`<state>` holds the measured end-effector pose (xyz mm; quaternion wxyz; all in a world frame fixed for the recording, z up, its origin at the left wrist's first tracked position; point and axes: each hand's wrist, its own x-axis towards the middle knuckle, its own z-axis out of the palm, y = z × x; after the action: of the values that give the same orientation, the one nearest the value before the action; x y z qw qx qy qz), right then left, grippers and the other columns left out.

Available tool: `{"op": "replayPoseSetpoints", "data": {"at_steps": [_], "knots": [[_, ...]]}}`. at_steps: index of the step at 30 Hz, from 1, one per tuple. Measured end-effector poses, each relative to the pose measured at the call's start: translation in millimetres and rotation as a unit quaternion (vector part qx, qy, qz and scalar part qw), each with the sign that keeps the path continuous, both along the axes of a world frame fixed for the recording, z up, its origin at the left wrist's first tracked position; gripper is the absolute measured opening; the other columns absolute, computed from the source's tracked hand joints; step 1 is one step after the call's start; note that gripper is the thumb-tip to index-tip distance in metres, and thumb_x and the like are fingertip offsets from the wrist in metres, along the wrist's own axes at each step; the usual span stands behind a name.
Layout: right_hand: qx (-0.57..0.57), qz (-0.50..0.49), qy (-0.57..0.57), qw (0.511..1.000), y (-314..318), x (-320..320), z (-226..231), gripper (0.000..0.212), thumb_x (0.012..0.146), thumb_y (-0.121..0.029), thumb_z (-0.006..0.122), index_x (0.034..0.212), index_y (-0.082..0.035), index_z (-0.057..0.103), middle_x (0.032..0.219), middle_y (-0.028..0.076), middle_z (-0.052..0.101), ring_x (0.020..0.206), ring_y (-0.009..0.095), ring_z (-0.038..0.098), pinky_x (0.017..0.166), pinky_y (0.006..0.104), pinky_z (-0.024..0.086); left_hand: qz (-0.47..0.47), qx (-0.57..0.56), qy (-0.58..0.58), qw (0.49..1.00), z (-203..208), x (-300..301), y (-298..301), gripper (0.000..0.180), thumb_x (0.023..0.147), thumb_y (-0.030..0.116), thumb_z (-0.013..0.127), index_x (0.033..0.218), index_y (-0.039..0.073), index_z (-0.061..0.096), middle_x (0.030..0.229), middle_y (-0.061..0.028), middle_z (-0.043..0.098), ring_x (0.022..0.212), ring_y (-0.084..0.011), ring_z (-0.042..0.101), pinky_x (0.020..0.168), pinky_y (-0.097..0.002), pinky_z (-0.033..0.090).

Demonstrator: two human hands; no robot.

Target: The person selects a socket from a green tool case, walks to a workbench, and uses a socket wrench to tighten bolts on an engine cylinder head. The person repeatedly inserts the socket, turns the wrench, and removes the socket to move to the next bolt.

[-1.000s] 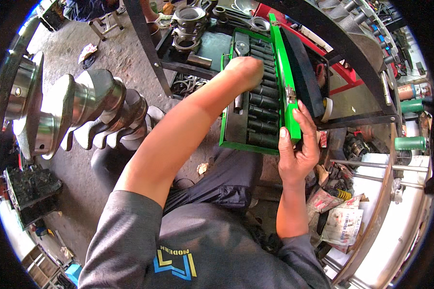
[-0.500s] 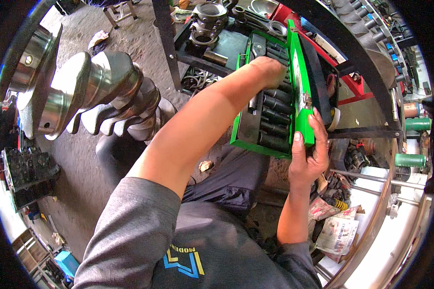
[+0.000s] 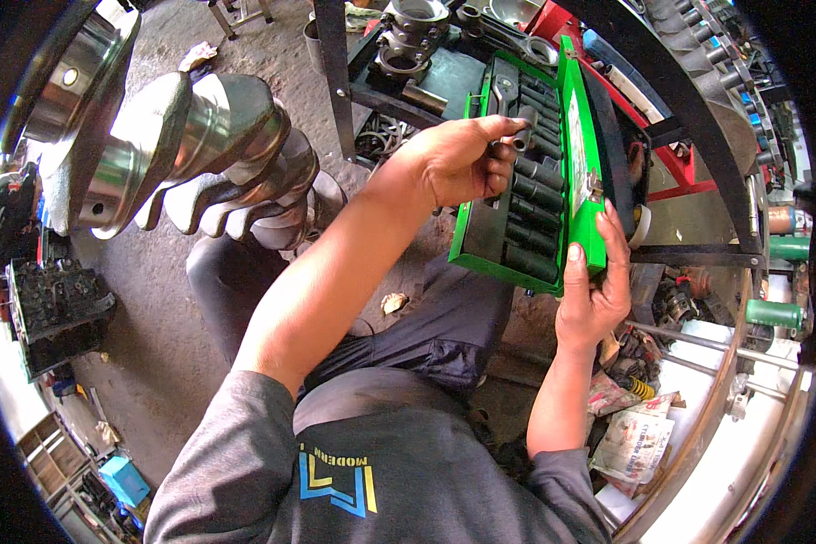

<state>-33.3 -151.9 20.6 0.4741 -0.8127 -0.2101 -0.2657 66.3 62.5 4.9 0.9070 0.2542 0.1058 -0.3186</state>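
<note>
A green metal socket case (image 3: 485,263) stands open at the upper right, with a row of black sockets (image 3: 530,213) and a ratchet handle (image 3: 505,88) in its dark tray. My left hand (image 3: 462,163) is over the tray's left part, thumb and fingers pinched round a short dark socket (image 3: 520,138). Its round open end faces me. My right hand (image 3: 594,304) grips the near corner of the raised green lid (image 3: 578,136), thumb on the inner face and fingers round the outer edge. A metal latch (image 3: 594,185) sits on the lid just above that thumb.
A large crankshaft (image 3: 177,150) fills the left side. Behind the case, a black-framed shelf (image 3: 394,107) carries connecting rods (image 3: 408,41). An engine block (image 3: 59,313) sits at far left. Printed packages (image 3: 635,444) lie at lower right, under metal rails (image 3: 698,358).
My left hand has drawn back from the socket row toward the left, and a socket now shows in its fingers. My right hand keeps its hold on the lid. The view has shifted slightly.
</note>
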Motion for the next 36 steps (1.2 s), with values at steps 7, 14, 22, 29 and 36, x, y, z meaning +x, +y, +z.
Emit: {"op": "replayPoseSetpoints", "data": {"at_steps": [7,14,22,29,36], "knots": [[0.0,-0.004,0.012,1.0,-2,-2,2,0.044,0.088,0.004,0.068,0.131,0.0,0.06,0.141,0.02,0.056,0.128,0.027,0.056,0.108,0.0368,0.043,-0.007,-0.036,-0.016,0.999,6,-19,-1,0.016,0.101,0.03,0.06,0.104,0.014,0.06,0.076,0.003,0.047,0.061,-0.0086,0.04,0.053,-0.0224,0.037],[-0.004,-0.004,0.009,1.0,-5,-2,4,0.045,0.087,0.004,0.069,0.131,0.0,0.061,0.14,0.02,0.057,0.128,0.027,0.056,0.108,0.0368,0.043,0.078,0.505,-0.29,0.809,6,-11,12,0.025,0.093,0.032,0.069,0.093,0.007,0.071,0.074,-0.005,0.06,0.062,-0.0143,0.053,0.055,-0.0299,0.043],[-0.005,-0.01,-0.007,1.0,-4,0,1,0.045,0.086,0.001,0.071,0.13,0.0,0.062,0.138,0.02,0.058,0.125,0.029,0.058,0.106,0.038,0.045,0.01,0.733,-0.594,0.332,-13,40,-19,0.017,0.082,0.015,0.061,0.083,0.004,0.073,0.097,-0.0183,0.07,0.089,-0.0349,0.071,0.08,-0.0451,0.058],[-0.023,-0.024,-0.008,0.999,-5,-1,0,0.045,0.086,0.001,0.07,0.13,0.0,0.061,0.139,0.021,0.058,0.125,0.029,0.058,0.105,0.0386,0.046,-0.057,0.736,-0.559,0.377,-32,55,-58,0.017,0.086,0.018,0.06,0.087,0.005,0.071,0.092,-0.0175,0.069,0.09,-0.0362,0.07,0.078,-0.0455,0.058],[0.031,-0.006,0.016,0.999,-4,-2,-5,0.045,0.087,0.003,0.068,0.131,0.001,0.06,0.139,0.024,0.056,0.126,0.031,0.057,0.106,0.0396,0.045,0.053,0.762,-0.513,0.391,-44,78,-25,0.016,0.081,0.012,0.06,0.084,0.004,0.073,0.103,-0.0169,0.069,0.098,-0.0343,0.068,0.086,-0.0432,0.057]]}}
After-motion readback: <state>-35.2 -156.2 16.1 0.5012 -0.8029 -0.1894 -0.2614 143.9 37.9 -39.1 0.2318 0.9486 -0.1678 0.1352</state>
